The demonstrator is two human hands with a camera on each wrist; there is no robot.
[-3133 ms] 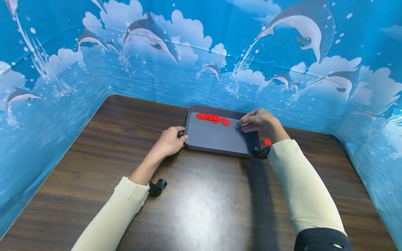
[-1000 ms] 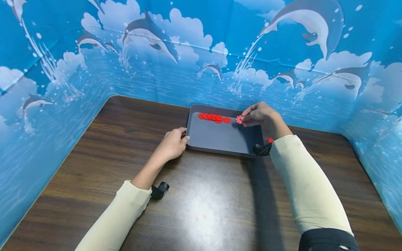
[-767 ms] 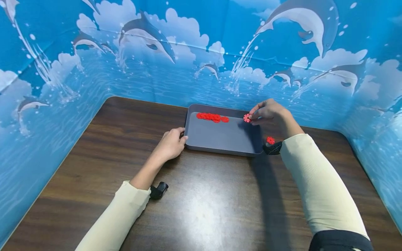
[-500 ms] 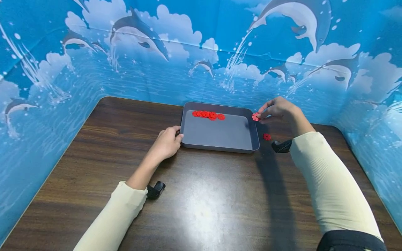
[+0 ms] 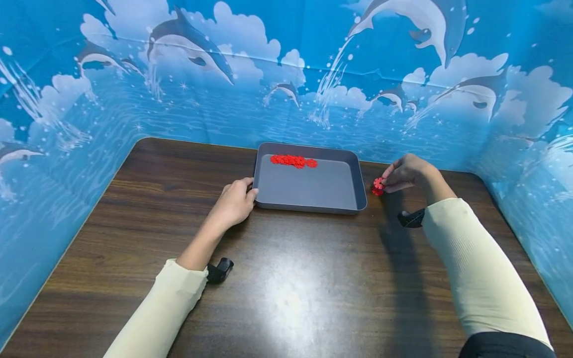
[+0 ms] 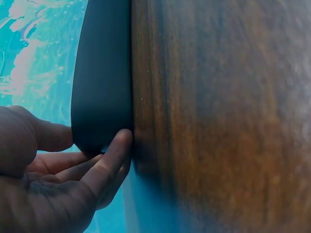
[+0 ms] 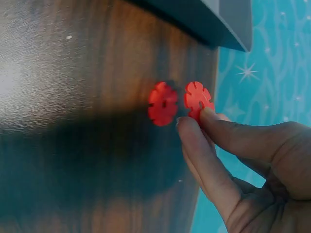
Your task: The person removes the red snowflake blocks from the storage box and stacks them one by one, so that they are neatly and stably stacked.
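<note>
My left hand (image 5: 235, 203) is at the left side of a shallow grey tray (image 5: 309, 186). In the left wrist view, its thumb and fingers (image 6: 109, 162) grip the tray's end wall. To the right of the tray, my right hand (image 5: 411, 174) pinches a red notched plastic disc (image 5: 378, 182) between thumb and fingertips. A second red disc (image 7: 163, 104) lies flat on the table, beside and below the held one in the right wrist view. Inside the tray, several overlapping red discs (image 5: 288, 160) form a row along the back, with one disc (image 5: 311, 163) at its right end.
The tray stands on a dark wood-grain table (image 5: 286, 278) near its back edge. A blue dolphin-print cloth (image 5: 268, 64) hangs behind the table and along its sides. Each wrist wears a black camera mount.
My right hand has carried the pinched disc from above the tray rightward over its rim, then down beside the disc on the table. My left hand stays on the tray.
</note>
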